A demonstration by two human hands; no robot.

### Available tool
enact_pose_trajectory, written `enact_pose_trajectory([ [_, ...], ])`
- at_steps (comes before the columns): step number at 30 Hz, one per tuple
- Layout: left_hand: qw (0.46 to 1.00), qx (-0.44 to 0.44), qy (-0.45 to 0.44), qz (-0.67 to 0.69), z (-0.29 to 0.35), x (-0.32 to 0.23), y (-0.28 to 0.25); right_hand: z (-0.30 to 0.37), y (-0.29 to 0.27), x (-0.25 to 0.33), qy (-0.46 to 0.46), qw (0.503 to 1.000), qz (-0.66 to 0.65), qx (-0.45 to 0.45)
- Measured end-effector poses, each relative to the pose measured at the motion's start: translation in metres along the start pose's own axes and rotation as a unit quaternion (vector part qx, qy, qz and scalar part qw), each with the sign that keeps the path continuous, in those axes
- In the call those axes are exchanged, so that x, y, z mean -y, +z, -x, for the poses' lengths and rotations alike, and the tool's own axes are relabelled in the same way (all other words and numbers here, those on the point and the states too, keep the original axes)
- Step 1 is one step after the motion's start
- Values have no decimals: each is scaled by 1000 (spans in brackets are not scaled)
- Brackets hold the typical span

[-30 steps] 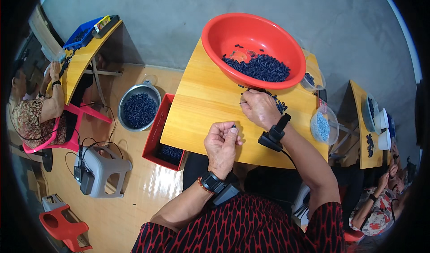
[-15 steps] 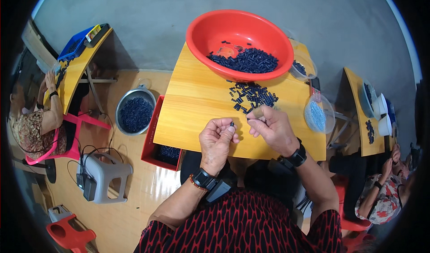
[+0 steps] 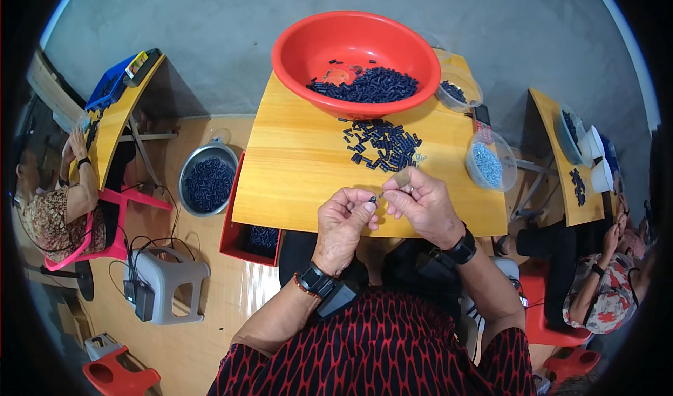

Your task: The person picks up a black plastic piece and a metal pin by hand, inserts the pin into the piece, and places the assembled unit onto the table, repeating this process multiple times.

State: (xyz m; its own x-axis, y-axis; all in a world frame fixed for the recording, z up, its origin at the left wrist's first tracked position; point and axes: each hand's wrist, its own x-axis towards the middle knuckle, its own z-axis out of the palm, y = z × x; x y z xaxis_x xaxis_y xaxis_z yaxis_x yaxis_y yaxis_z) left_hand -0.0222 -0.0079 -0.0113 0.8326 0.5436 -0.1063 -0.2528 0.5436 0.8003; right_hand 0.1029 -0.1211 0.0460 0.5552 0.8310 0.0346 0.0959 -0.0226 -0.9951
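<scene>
My left hand (image 3: 339, 226) is closed in a pinch, and a small dark tube-like piece (image 3: 372, 200) pokes out at its thumb and fingertips. Close beside it, my right hand (image 3: 426, 208) is pinched too, with its fingertips pointing at that piece. Whatever lies between the right fingertips is too small to name. Both hands hover over the front edge of the yellow wooden table (image 3: 280, 178). Beyond them lies a loose pile of dark tube-like pieces (image 3: 384, 145). A red basin (image 3: 286, 65) behind the pile holds many more such pieces.
At the table's right stand a clear tub of light blue bits (image 3: 486, 166), a clear tub with dark pieces (image 3: 454, 91) and a phone-like device (image 3: 482, 119). On the floor left are a metal bowl (image 3: 185, 185) and red box (image 3: 231, 238). People sit at tables on both sides.
My right hand has come nearer to my left, so the fingertips are now almost together. The left hand keeps its dark piece. The whole view has shifted slightly.
</scene>
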Motion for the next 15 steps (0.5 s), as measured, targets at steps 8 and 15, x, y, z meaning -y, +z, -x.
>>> enact_pose_trajectory([
  [8,1000,15,-4,-10,1,0,0,-1,0,-2,-16,999,32,-3],
  [15,1000,15,-7,-9,1,-1,1,-2,3,-5,-1,1000,7,-12],
])
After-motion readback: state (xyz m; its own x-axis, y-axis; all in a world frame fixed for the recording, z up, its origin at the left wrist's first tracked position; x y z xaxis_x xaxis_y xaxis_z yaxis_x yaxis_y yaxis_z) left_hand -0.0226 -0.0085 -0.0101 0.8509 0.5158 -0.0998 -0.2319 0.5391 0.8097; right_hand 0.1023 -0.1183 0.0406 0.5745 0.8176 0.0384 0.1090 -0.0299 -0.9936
